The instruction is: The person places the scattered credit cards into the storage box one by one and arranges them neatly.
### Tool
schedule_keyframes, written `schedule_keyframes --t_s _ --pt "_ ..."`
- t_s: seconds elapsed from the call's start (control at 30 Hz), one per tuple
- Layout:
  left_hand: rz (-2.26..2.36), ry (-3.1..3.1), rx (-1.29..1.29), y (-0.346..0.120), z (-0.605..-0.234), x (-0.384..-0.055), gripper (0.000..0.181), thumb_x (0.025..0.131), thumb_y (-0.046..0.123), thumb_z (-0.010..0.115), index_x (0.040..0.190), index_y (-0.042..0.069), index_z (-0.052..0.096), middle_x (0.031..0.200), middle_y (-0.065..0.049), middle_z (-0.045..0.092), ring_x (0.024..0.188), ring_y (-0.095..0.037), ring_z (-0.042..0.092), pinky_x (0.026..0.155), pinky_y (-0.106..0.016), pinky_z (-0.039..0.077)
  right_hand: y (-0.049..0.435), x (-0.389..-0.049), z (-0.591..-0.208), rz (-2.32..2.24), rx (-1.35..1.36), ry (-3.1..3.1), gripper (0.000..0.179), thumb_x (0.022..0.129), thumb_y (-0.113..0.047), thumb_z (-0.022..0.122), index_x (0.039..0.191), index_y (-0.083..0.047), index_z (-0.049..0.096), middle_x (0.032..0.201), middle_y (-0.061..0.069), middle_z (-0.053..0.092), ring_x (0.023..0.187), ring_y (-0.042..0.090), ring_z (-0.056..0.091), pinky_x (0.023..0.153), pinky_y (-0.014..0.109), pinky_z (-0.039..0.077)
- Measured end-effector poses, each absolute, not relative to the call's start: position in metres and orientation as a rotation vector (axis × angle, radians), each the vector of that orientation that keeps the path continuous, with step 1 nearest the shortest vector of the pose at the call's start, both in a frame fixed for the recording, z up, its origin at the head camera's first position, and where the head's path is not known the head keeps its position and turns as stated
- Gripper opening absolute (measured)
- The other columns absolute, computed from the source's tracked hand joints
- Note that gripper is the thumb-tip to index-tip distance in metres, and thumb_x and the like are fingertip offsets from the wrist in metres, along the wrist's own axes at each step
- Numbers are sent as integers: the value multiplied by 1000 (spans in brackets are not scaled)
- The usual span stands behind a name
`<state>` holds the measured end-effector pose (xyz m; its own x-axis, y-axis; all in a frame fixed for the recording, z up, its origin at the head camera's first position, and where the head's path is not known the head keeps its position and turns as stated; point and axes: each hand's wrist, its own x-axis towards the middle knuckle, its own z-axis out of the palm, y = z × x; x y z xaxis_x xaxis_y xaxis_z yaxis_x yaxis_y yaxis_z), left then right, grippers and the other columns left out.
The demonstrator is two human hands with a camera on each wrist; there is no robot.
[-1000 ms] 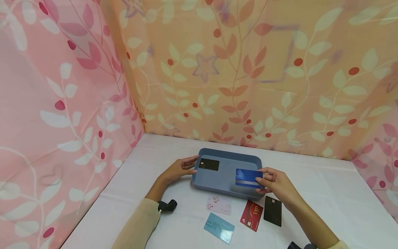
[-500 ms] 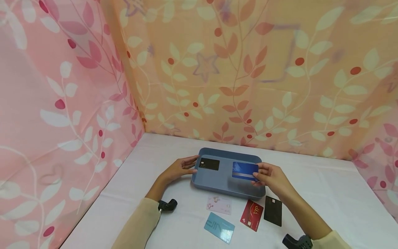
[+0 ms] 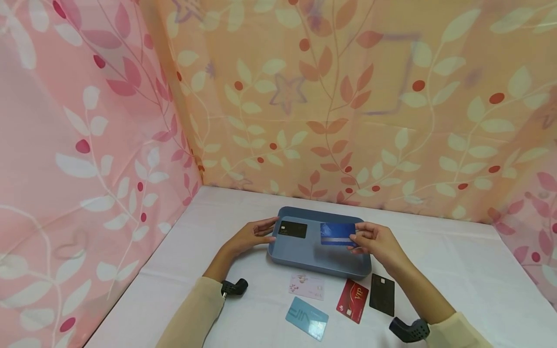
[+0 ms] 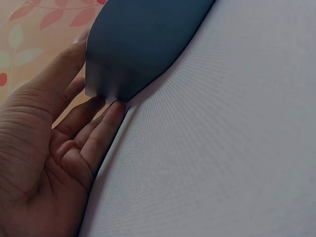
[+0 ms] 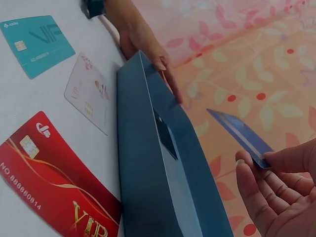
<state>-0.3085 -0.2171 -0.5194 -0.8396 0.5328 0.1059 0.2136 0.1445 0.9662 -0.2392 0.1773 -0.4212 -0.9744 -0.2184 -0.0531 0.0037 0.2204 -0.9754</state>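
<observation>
White surface (image 3: 457, 270): bearing four loose plastic cards (image 3: 352, 301).
Blue-grey rectangular tray (image 3: 300, 255): holding a black VIP card (image 3: 293, 229).
Left grip (image 3: 250, 239): touching the tray's end, digits standing apart.
Right grip (image 3: 378, 244): pinching a blue striped plastic card (image 3: 337, 233), partly hiding behind it.
Blue card: hovering above the tray, sitting farther left than a second ago.

A yellow-orange cloth (image 3: 387, 82) hangs across the back, printed with pale and coral leaves on thin stems and dotted with red berries. A faint purple star (image 3: 288, 94) shows near its middle. On the left hangs a pink cloth (image 3: 30, 121) with white and deep pink leaves; a similar pink panel (image 3: 537, 217) shows at the far right. The table (image 3: 470, 270) is white, its back edge meeting the orange cloth. The light is soft.
</observation>
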Motion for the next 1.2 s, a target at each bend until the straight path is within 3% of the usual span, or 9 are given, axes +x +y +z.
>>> schedule_keyframes --t_s 0.5,1.0,1.2 --pt "1740 2178 697 -217 -519 -308 71 94 12 74 156 10 40 160 -6 41 144 -23 43 113 -35 41 166 -252 -423 -1875 -228 2286 51 100 -11 65 140 13 44 104 22 74 85 23 76 81 35 62" --pt "1741 2177 723 -217 -520 -309 71 94 13 74 156 10 40 160 -5 41 144 -24 43 112 -33 41 152 -273 -433 -1943 -161 2237 51 98 0 65 139 20 42 100 26 74 77 25 77 73 32 62" --pt "1735 2182 734 -218 -521 -310 71 94 12 74 156 12 41 159 -4 41 144 -24 42 112 -35 41 149 -281 -442 -1930 -126 2247 49 97 2 64 137 21 44 95 24 74 72 22 76 73 36 62"
